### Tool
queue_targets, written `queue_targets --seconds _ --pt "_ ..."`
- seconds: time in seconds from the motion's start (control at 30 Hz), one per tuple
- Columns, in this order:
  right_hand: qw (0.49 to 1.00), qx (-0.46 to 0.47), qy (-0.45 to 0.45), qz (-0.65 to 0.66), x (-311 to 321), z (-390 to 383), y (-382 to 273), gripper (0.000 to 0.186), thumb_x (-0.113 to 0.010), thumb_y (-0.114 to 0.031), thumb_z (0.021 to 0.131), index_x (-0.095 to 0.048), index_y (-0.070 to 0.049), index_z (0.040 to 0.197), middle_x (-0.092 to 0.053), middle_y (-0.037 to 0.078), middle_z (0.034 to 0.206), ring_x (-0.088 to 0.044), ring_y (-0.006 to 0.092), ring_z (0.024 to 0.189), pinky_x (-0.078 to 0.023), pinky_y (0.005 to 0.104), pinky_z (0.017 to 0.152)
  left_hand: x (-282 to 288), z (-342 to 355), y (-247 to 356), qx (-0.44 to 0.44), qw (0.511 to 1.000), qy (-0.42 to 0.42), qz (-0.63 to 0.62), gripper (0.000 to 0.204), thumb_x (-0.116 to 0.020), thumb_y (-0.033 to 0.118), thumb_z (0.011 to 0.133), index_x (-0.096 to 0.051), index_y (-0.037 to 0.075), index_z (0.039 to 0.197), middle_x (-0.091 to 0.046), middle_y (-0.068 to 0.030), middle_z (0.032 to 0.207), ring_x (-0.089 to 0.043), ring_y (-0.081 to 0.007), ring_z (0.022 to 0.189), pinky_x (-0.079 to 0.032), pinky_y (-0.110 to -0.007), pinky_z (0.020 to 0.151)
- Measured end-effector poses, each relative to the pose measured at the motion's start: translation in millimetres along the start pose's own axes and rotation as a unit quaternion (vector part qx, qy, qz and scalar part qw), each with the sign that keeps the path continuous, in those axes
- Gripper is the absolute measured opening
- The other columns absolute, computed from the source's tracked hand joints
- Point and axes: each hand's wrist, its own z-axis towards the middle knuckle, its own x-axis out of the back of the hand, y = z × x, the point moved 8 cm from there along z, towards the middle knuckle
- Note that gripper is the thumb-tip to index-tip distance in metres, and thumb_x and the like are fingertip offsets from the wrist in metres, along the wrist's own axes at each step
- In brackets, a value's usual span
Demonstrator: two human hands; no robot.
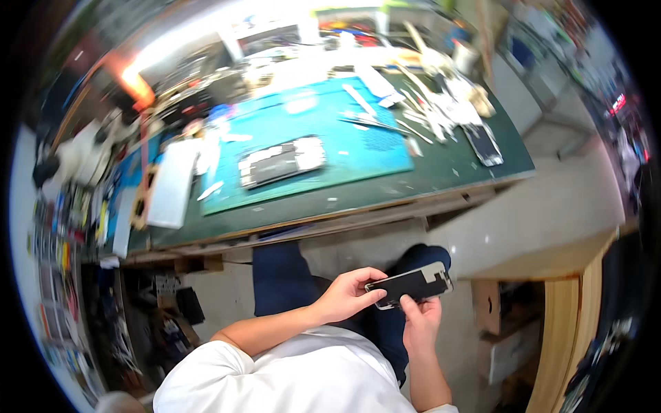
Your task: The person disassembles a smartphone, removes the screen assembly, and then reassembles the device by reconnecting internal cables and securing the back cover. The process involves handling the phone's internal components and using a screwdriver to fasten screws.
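Note:
Over my lap I hold a phone screen panel, its dark back with a pale patch facing up. My left hand pinches its left end between thumb and fingers. From below, my right hand grips the near edge, with the thumb on the back and the fingers mostly hidden underneath. An opened phone body with its inner parts exposed lies on the blue work mat in front of me. Tweezers and a white stick-like tool lie on the mat's far right part.
The green workbench crosses ahead, its front edge beyond my knees. A dark phone lies near its right end beside a pile of tools. On the left sits a pale flat box. A wooden cabinet stands at my right.

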Motion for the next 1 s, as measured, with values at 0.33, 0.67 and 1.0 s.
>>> queue_targets --seconds 0.33,0.67,1.0 --pt "0.857 0.156 -0.306 -0.384 -189 7 -97 0.061 -0.075 0.002 0.08 -0.052 -0.003 0.135 -0.067 0.006 0.102 -0.064 0.0121 0.094 -0.049 0.0265 0.083 71 -117 188 -0.311 0.851 0.12 0.406 0.029 -0.069 0.002 0.084 -0.066 0.005 0.113 -0.068 -0.0108 0.095 -0.067 -0.0254 0.081 -0.054 -0.033 0.07" --pt "0.878 0.175 -0.367 -0.253 -334 157 -100 0.053 -0.072 0.005 0.084 -0.049 -0.004 0.131 -0.062 0.006 0.106 -0.062 0.0097 0.094 -0.053 0.0244 0.081 213 -41 246 -0.217 0.949 0.224 -0.042 0.06 -0.058 0.036 0.1 -0.035 0.002 0.144 -0.059 -0.0081 0.125 -0.057 -0.0154 0.116 -0.046 -0.034 0.1" --pt "0.854 0.164 -0.394 -0.299 -372 202 -68 0.036 -0.07 0.003 0.085 -0.057 0.0 0.119 -0.064 0.008 0.11 -0.065 0.009 0.094 -0.05 0.0209 0.072 243 -19 245 -0.256 0.928 0.264 -0.054 0.022 -0.064 0.011 0.096 -0.06 0.0 0.115 -0.067 -0.0078 0.107 -0.065 -0.0135 0.101 -0.053 -0.029 0.09"
